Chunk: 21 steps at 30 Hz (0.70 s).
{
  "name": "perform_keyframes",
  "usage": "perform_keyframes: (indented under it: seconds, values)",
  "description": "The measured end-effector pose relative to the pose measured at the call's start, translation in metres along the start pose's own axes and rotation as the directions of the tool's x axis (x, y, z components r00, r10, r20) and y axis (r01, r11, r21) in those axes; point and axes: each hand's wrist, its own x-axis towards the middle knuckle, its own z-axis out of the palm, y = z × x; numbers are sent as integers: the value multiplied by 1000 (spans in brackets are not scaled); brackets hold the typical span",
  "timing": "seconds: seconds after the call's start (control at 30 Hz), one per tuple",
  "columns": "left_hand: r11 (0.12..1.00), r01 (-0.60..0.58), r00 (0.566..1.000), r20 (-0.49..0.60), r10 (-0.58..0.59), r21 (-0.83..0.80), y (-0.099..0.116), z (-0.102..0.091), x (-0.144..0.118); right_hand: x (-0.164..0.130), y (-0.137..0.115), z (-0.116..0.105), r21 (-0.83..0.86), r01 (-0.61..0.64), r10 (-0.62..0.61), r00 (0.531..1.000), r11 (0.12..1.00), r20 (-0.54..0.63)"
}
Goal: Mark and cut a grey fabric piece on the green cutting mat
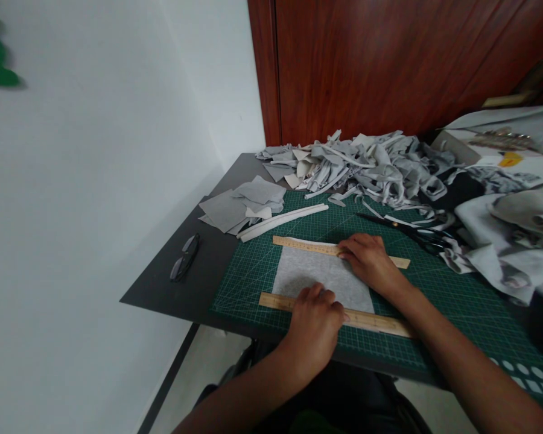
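Observation:
A piece of light grey fabric point(305, 270) lies flat on a green cutting mat point(239, 289). Across its near edge runs a wooden ruler point(371, 319), and my left hand point(315, 325) is closed over it with curled fingers. A second wooden ruler point(305, 245) lies along the far edge of the fabric. My right hand point(368, 262) grips this one near its middle, fingers bent and pressed together. A thin white edge of material shows just beyond the far ruler. The fingertips of my left hand are partly hidden.
Behind the mat is a heap of grey fabric scraps point(371, 169). Cut fabric pieces point(228, 211) and white strips point(285, 222) lie at the left. Black scissors point(409, 228) rest at the right beside crumpled fabric point(516, 235). Glasses point(185, 258) sit near the table's left edge.

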Motion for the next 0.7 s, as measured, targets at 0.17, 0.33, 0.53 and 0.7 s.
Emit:
perform_keyframes:
  seconds: [0.17, 0.33, 0.53, 0.7]
  values:
    - [1000, 2, 1000, 15, -2, -3, 2, -3, 1, 0, -10, -5, 17, 90, -91, 993, 996, 71]
    - [1000, -1, 1000, 8, 0, 8, 2, -2, 1, -1, -12, -2, 13, 111, -111, 991, 994, 75]
    - [1000, 0, 1000, -14, 0, 3, 1, 0, 0, 6, -6, 7, -15, 30, -29, 998, 999, 55]
    - [1000, -9, 1000, -9, 9, 4, 1, 1, -1, 7, -1, 4, 16, 62, -62, 996, 998, 68]
